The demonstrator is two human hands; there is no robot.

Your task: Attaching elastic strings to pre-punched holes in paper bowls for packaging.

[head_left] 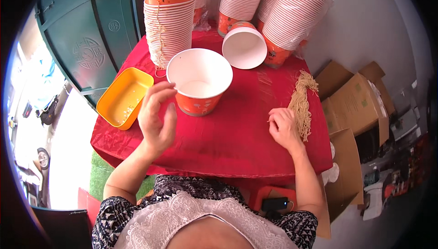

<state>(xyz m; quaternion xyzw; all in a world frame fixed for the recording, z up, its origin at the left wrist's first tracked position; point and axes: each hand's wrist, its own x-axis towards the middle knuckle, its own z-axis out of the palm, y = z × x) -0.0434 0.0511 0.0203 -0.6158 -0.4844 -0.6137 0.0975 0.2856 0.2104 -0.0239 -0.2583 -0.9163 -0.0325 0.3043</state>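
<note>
The left hand (157, 114) hovered open beside the centre-frame paper bowl (199, 80); the right hand (283, 128) pinched strings (302, 103) at centre right.

Tops of the cup stacks (292, 7) beyond the upper edge.

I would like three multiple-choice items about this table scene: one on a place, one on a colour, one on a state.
1. Where does the bundle of strings lie?
A. inside the yellow tray
B. on the red cloth by the right hand
C. on the cardboard boxes

2. What colour is the tray?
A. yellow
B. green
C. white

3. How does the paper cup nearest the left hand stand?
A. on its side
B. upside down
C. upright, mouth up

Answers: 1 B, the right hand touches the bundle on the red cloth; 2 A, its walls are yellow; 3 C, its white inside shows beside the left hand.
</note>
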